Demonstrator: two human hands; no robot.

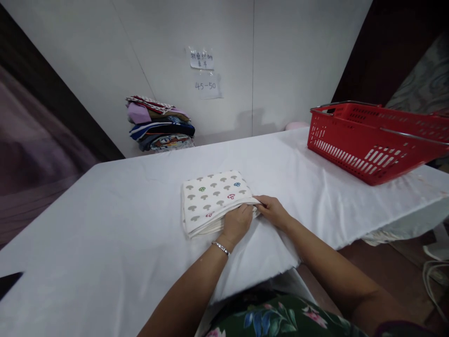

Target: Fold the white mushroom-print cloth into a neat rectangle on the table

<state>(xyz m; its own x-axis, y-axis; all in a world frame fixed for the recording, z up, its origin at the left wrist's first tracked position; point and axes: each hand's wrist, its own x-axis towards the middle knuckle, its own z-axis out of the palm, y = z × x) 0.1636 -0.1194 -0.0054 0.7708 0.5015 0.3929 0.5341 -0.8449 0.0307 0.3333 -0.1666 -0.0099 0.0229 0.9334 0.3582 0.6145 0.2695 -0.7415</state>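
A folded white cloth (213, 196) with grey, green, blue and red mushroom prints lies on the white-covered table in the head view. Its layered folds show along the near edge. My left hand (239, 222), with a silver bracelet at the wrist, is closed on that near edge, close to the right corner; its fingertips are partly hidden among the layers. Just beside it, my right hand (272, 210) pinches the cloth's near right corner between thumb and fingers. The two hands almost touch each other.
A red plastic basket (345, 140) with metal handles stands on the table (122, 210) at the right. Against the wall at the back left is a stack of folded fabrics (161, 124). Two paper signs (207, 85) hang on the wall. A dark object (10, 283) sits at the left edge.
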